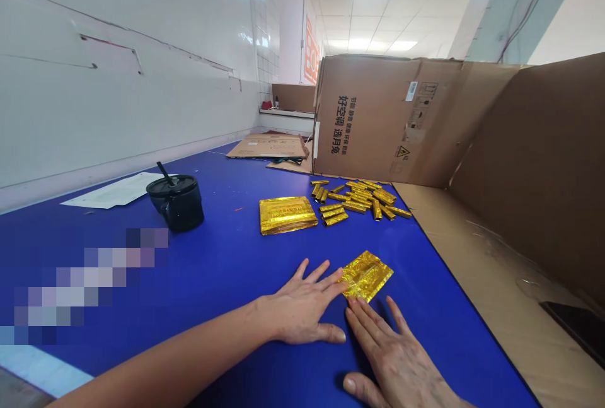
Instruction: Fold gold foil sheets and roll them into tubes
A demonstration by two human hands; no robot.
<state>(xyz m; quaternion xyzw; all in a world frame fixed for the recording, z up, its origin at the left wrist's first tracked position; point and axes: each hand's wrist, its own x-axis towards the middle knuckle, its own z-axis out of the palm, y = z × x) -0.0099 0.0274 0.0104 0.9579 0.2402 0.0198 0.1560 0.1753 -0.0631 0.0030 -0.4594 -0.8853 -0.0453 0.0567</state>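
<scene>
Right hand (401, 354) was nearest to us: palm down, fingers extended, outer finger splayed, gripping nothing. Its fingertips met the near edge of a gold foil piece (371, 275); firm pressure or light touch, we couldn't tell. Left hand (307, 310) was just beside it, also flat with fingers spread and nothing grasped, a fingertip over the foil's left edge. So the piece in work sat right ahead of the right fingertips, lying flat on the blue table (227, 282), turned at an angle.

Status, our read: this piece wasn't down to a narrow strip yet, though a crease or seam showed across it. Beyond the left fingertips, slightly left, we had a gold stack (287, 215), wide and flat; we'd count that as not done, number of pieces unreadable. Farther past both sets of fingertips lay a loose scatter of narrow gold pieces (359, 197), apparently rolled or folded; we'd call those done. Decent batch finished, then, with the current piece and probably the stack left.

Off to the left of the fingers, well apart: black mug (184, 209), paper sheet (113, 192) behind it. Farthest ahead: big cardboard box (378, 124).
</scene>
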